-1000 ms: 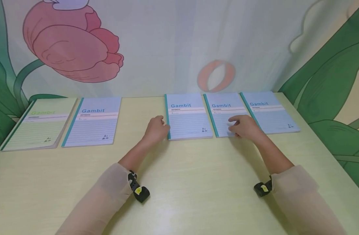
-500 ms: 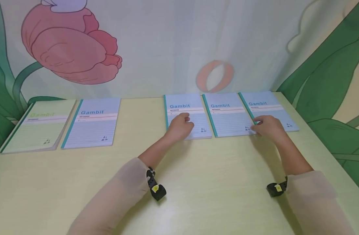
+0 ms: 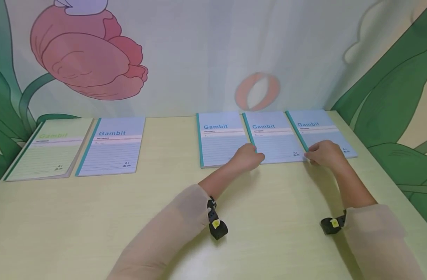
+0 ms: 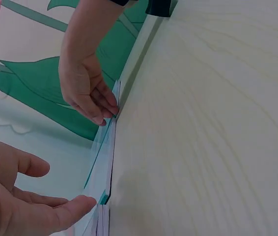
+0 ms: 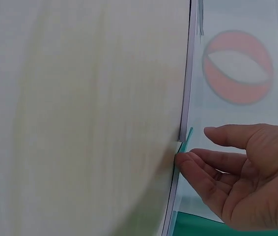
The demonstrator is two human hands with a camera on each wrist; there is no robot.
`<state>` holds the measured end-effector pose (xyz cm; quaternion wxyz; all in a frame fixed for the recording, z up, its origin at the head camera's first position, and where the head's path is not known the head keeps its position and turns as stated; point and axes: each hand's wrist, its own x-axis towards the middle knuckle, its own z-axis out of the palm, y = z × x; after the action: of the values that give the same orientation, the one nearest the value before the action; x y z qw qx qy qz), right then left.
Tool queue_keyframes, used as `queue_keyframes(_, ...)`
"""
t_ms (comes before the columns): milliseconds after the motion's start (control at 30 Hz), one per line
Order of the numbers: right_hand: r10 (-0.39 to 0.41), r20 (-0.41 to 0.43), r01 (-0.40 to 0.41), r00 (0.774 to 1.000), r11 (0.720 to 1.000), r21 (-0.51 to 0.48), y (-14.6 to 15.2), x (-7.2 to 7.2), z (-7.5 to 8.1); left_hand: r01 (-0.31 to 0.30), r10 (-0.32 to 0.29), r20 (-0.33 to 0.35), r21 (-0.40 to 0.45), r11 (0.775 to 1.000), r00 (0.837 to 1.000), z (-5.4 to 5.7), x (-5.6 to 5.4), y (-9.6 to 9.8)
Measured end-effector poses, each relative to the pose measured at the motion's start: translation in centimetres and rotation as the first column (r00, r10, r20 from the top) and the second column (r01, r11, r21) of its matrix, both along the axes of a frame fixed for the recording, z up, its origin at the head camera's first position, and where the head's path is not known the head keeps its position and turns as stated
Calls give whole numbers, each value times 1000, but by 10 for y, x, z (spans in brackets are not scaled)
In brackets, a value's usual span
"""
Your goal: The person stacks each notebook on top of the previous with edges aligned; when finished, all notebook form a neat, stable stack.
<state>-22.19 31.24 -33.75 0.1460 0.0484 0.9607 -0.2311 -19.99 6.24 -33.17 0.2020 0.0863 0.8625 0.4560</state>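
My left hand (image 3: 247,157) is at the lower spine corner of the middle blue Gambit notebook (image 3: 276,140). The left wrist view shows its thumb and fingers apart, a fingertip at the teal corner. My right hand (image 3: 326,153) is at the lower left corner of the rightmost blue notebook (image 3: 314,124). In the right wrist view its fingers (image 5: 203,184) touch the teal spine edge, with the thumb held away. Left of these lies another blue notebook (image 3: 218,144), partly behind my left hand. All three lie flat, side by side.
Farther left lie a green Gambit notebook (image 3: 45,151) and a blue one (image 3: 110,147), with a gap between them and the other three. The pale wooden table (image 3: 171,202) meets a painted wall (image 3: 185,58) along its back edge.
My left hand has moved right, from the left edge of the leftmost of the three grouped notebooks to the middle one's spine. My right hand has shifted right, from the middle notebook to the rightmost.
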Motion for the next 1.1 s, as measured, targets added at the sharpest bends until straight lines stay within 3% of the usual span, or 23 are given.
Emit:
queue_keyframes(100, -4, 6, 4, 1000, 1000, 7, 0, -1, 0, -2, 2, 38, -4, 1000, 999, 0, 5, 6)
queue_keyframes(367, 25, 20, -25, 999, 1000, 14, -3, -3, -2, -96, 84, 145, 77, 992, 986, -6, 10, 19)
queue_keyframes(767, -2, 44, 2, 999, 1000, -9, -8, -6, -6, -131, 118, 132, 89, 987, 984, -7, 13, 27)
queue_keyframes(1100, -51, 70, 58, 996, 993, -104, 0, -11, -9, -150, 134, 136, 114, 982, 982, -7, 14, 28)
